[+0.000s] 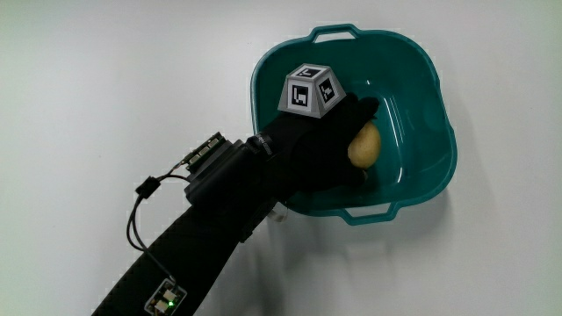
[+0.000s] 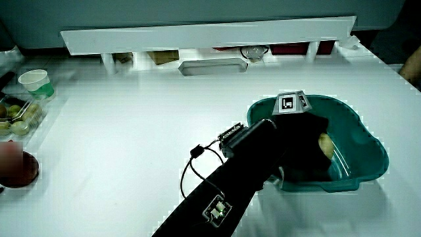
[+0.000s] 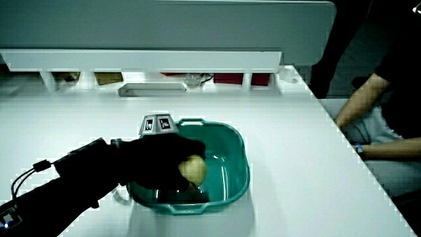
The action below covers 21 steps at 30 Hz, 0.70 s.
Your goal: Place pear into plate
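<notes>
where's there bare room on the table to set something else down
Most of the table is bare: the wide stretch beside the teal basin, between the forearm and the low partition. It is crowded inside the basin, where the hand holds the pear, and by the containers at the table's edge.

A white tabletop [image 1: 105, 79] carries a teal two-handled basin [image 1: 439, 114], which sits toward the person's edge in the main view and in both side views [image 2: 368, 155] [image 3: 240, 155]. In a side view, a paper cup [image 2: 33, 80], a clear box of greenish fruit [image 2: 20, 115] and a dark red dish [image 2: 23, 168] line one edge of the tabletop, well apart from the basin. A shallow grey tray [image 2: 212, 66] lies at the edge farthest from the person, by the low white partition [image 2: 210, 33], and also shows there in a side view [image 3: 152, 88].
</notes>
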### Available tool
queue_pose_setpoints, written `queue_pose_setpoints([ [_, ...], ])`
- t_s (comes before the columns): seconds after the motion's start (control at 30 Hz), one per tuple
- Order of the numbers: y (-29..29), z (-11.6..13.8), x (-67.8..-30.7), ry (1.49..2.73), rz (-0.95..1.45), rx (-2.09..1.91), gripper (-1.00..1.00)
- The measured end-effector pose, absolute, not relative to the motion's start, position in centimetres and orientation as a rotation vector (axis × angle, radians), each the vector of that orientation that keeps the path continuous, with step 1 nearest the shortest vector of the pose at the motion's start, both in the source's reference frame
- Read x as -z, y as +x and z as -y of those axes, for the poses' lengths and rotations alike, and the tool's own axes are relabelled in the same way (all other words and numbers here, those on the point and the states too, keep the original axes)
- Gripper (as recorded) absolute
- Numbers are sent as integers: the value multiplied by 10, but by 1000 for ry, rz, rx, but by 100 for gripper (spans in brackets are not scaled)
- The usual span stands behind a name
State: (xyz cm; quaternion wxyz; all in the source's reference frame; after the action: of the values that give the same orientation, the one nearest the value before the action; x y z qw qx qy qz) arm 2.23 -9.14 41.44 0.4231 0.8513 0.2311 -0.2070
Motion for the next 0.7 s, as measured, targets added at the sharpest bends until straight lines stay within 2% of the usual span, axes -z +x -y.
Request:
queue_pose_setpoints([
  [0.3, 24, 88, -442, 2069, -538, 519, 0],
  [0.57, 22, 87, -440, 2051, -518, 506, 0],
  [0.7, 21, 87, -443, 2035, -503, 523, -24],
])
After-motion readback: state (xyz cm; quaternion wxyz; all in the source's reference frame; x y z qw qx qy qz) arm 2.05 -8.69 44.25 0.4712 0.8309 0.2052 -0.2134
